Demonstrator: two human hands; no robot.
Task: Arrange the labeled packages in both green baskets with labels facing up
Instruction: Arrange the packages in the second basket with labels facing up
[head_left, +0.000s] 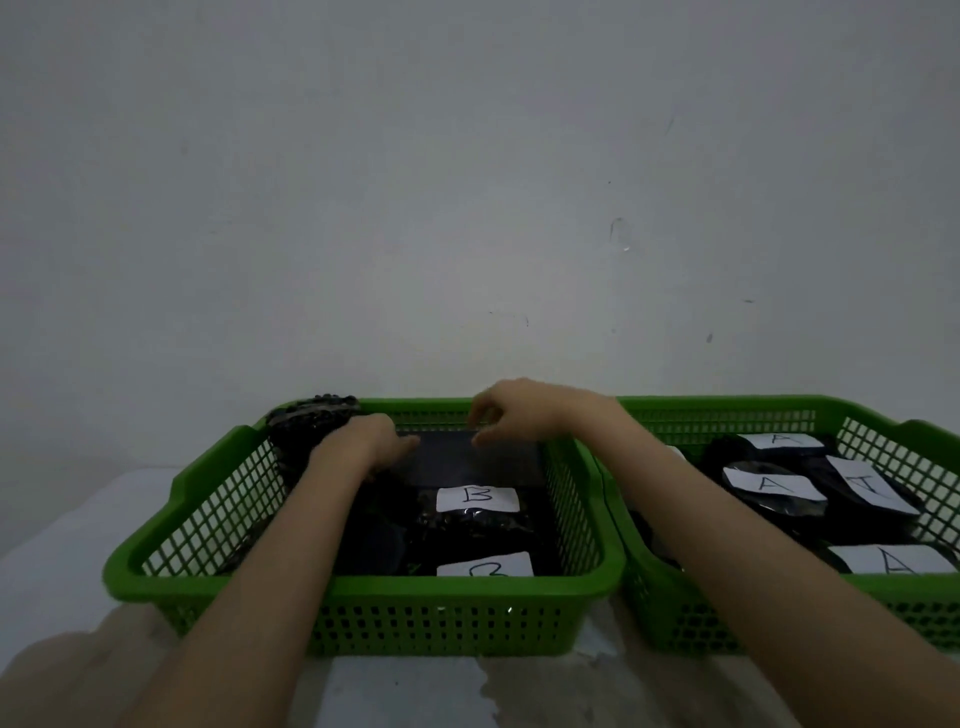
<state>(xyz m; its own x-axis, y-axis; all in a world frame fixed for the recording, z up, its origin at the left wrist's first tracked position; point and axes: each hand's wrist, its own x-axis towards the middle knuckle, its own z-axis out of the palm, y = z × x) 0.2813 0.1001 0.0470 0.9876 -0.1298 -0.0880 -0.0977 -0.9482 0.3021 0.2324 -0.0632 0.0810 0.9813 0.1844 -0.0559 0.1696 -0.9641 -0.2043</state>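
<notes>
Two green baskets stand side by side: the left basket (171, 525) and the right basket (883, 415). The left one holds black packages; two show white "B" labels, one in the middle (478, 498) and one at the near wall (485, 565). A bumpy black package (306, 421) leans on its far left corner. My left hand (363, 441) rests on a flat dark package (483, 457) at the back, touching the bumpy one. My right hand (524, 410) hovers over that flat package's far edge, fingers curled and apart. The right basket holds black packages with "A" labels (769, 484) facing up.
The baskets sit on a pale mottled table (415, 691) against a plain grey wall (467, 208). A strip of table shows to the left of the left basket and in front of both. The baskets touch each other in the middle.
</notes>
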